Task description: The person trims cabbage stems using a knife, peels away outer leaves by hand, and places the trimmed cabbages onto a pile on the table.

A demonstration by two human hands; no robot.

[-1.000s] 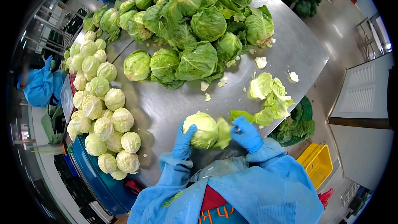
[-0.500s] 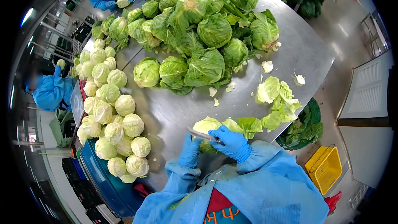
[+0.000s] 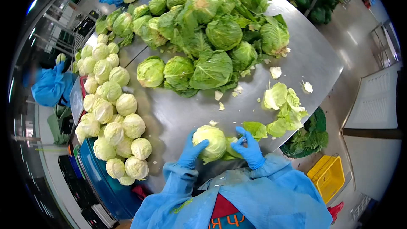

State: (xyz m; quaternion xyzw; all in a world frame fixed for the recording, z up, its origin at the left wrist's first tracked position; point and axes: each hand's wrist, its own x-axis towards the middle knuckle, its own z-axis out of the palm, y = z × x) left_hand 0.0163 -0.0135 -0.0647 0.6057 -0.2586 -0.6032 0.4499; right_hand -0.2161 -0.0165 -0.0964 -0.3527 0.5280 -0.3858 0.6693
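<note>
My left hand (image 3: 193,149) grips the cabbage (image 3: 213,143) at the near side of the worktop (image 3: 174,116); my right hand (image 3: 251,149) looks partly curled, its contents unclear; I judge that one-sided support on something so round could let it roll.

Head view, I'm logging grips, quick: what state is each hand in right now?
Left hand: closed on a pale cabbage.
Right hand: fingers partly spread; whether it holds anything cannot be told.
</note>
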